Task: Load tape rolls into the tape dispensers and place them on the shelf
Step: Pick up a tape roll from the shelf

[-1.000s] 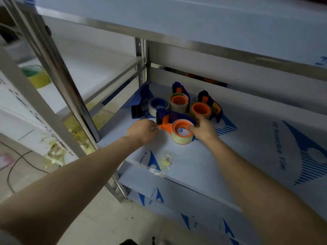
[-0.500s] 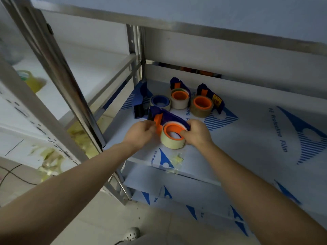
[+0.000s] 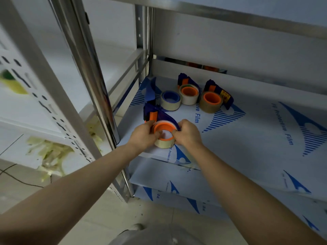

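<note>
Head view, looking down into a steel rack. Two bare forearms reach in from the lower corners and meet near the front left corner of a shelf [image 3: 247, 138] covered in white film with blue print. The left hand [image 3: 144, 136] and the right hand [image 3: 187, 134] hold, from either side, a cream tape roll [image 3: 165, 145] seated on the orange hub [image 3: 163, 128] of a blue tape dispenser [image 3: 159, 115]. Each hand's grip is closed on the roll, fingers curled round its outer wall and thumbs on the hub's rim. The roll lies close to the shelf's front edge, and the dispenser's blue body points away toward the back. A shiny steel post [image 3: 92, 68] rises just left of the left hand. Three more loaded dispensers cluster in the back left corner, near the rear rail: one with a blue hub [image 3: 170, 100], a middle one with an orange hub [image 3: 189, 93], and a right one with brown tape [image 3: 211, 101]; they stand apart from the held one. To the right of the hands the shelf runs wide and bare. An upper shelf edge [image 3: 230, 13] overhangs the whole space, and a lower shelf [image 3: 168, 181] shows beneath the front edge.
</note>
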A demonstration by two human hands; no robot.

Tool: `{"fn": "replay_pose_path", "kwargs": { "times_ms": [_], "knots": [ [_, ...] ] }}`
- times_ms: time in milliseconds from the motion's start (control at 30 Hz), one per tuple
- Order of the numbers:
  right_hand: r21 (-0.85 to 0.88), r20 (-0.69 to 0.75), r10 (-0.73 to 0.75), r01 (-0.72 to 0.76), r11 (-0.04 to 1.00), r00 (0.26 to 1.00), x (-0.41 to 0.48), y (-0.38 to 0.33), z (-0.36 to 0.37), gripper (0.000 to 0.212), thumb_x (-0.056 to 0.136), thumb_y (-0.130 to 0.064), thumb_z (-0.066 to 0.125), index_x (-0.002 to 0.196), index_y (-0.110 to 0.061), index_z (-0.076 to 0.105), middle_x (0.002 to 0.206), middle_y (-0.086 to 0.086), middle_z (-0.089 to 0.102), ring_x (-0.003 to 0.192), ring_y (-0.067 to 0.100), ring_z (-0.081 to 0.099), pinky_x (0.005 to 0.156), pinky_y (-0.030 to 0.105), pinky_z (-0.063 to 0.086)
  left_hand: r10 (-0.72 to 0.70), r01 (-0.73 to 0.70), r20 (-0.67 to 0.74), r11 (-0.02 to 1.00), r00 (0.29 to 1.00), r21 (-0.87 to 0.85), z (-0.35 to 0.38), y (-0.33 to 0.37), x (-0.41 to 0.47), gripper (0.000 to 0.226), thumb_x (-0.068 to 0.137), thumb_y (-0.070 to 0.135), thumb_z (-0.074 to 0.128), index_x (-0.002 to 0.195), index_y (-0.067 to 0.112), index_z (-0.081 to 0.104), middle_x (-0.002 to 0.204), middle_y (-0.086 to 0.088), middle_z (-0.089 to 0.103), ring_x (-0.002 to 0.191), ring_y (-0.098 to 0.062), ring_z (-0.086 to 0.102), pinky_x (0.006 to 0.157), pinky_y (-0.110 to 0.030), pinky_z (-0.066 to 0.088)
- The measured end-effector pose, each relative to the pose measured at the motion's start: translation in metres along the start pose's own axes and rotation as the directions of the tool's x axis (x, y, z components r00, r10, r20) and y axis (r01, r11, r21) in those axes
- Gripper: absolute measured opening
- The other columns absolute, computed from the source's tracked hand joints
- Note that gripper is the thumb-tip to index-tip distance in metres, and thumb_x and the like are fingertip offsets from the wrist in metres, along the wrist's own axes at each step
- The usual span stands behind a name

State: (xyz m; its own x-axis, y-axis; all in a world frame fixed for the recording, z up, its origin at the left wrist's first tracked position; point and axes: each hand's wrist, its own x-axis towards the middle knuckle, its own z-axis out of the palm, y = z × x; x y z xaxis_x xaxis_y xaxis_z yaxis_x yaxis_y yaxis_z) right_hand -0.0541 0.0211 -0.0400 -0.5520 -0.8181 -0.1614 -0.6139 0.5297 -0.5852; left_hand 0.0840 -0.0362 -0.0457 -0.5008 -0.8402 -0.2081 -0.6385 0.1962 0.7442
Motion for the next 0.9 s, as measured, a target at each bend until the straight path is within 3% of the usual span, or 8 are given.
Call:
{"fn": "replay_pose_path", "kwargs": {
  "times_ms": [67,200,333,433,567,667,700,900],
  "knots": [
    [0.033,0.003,-0.013,0.013,0.999,1.0,-0.001,-0.001,-0.001,0.026,0.082,-0.028,0.061,0.101,-0.011,0.056,0.094,0.008,0.067,0.083,0.028,0.066,0.075,0.037,0.054,0.066,-0.066,0.025,0.998,0.997,-0.021,-0.003,-0.001,-0.001,0.077,0.077,0.045,0.07,0.141,0.018,0.036,0.134,-0.006,0.051,0.123,-0.025,0.049,0.102,-0.035,0.041],
    [0.014,0.022,-0.047,0.047,0.999,0.999,-0.001,-0.007,-0.01,0.04,0.086,-0.044,0.055,0.116,-0.018,0.057,0.107,-0.002,0.064,0.101,0.019,0.059,0.08,0.029,0.044,0.176,-0.187,0.116,0.978,0.978,0.091,-0.004,-0.001,0.003,0.104,0.049,0.055,0.084,0.133,0.02,0.033,0.122,0.003,0.046,0.112,-0.016,0.047,0.097,-0.029,0.041],
    [-0.077,0.034,-0.219,0.221,0.972,0.975,-0.002,-0.008,-0.012,0.033,0.095,-0.03,0.048,0.12,-0.012,0.06,0.114,0.009,0.066,0.106,0.026,0.059,0.087,0.036,0.049,0.146,-0.159,0.14,0.984,0.979,0.083,0.0,0.0,0.008,0.12,0.041,0.056,0.085,0.136,0.021,0.022,0.126,0.001,0.048,0.114,-0.019,0.05,0.101,-0.039,0.044],
    [-0.069,0.039,-0.244,0.246,0.967,0.969,0.0,-0.004,-0.013,0.031,0.096,-0.023,0.046,0.115,-0.007,0.064,0.111,0.014,0.068,0.104,0.03,0.06,0.087,0.04,0.049,0.146,-0.163,0.146,0.981,0.978,0.106,0.006,0.001,0.009,0.118,0.052,0.043,0.087,0.141,0.019,0.014,0.132,0.001,0.045,0.117,-0.02,0.05,0.1,-0.034,0.043],
    [0.004,0.052,-0.191,0.191,0.982,0.98,0.002,-0.004,-0.015,0.034,0.097,-0.023,0.046,0.121,-0.006,0.062,0.119,0.011,0.066,0.112,0.026,0.058,0.096,0.032,0.045,0.152,-0.157,0.078,0.986,0.985,0.062,0.006,-0.001,0.008,0.105,0.06,0.042,0.083,0.142,0.018,0.022,0.126,0.006,0.043,0.121,-0.016,0.045,0.093,-0.021,0.035],
    [0.11,0.064,-0.157,0.15,0.983,0.986,0.003,-0.004,-0.017,0.03,0.096,-0.019,0.045,0.099,0.001,0.068,0.081,0.015,0.066,0.078,0.029,0.061,0.084,0.044,0.052,0.16,-0.162,0.069,0.986,0.985,0.029,0.001,-0.005,0.006,0.102,0.059,0.044,0.084,0.141,0.022,0.028,0.129,0.006,0.046,0.119,-0.016,0.047,0.094,-0.024,0.038],
    [0.154,0.071,-0.133,0.121,0.981,0.989,0.004,-0.005,-0.018,0.03,0.096,-0.017,0.045,0.099,0.002,0.067,0.08,0.02,0.066,0.075,0.033,0.061,0.081,0.048,0.052,0.159,-0.16,0.07,0.987,0.985,0.01,-0.002,-0.006,0.005,0.1,0.059,0.042,0.084,0.14,0.023,0.029,0.128,0.006,0.046,0.116,-0.015,0.048,0.092,-0.024,0.038],
    [0.281,0.09,-0.063,0.036,0.959,0.994,0.004,-0.007,-0.019,0.028,0.096,-0.01,0.043,0.104,0.007,0.064,0.1,0.032,0.064,0.087,0.041,0.063,0.084,0.054,0.052,0.167,-0.166,0.118,0.986,0.979,-0.018,-0.013,-0.018,0.001,0.099,0.05,0.034,0.088,0.132,0.024,0.032,0.13,0.001,0.041,0.116,-0.018,0.047,0.098,-0.031,0.043]
  ]
}}
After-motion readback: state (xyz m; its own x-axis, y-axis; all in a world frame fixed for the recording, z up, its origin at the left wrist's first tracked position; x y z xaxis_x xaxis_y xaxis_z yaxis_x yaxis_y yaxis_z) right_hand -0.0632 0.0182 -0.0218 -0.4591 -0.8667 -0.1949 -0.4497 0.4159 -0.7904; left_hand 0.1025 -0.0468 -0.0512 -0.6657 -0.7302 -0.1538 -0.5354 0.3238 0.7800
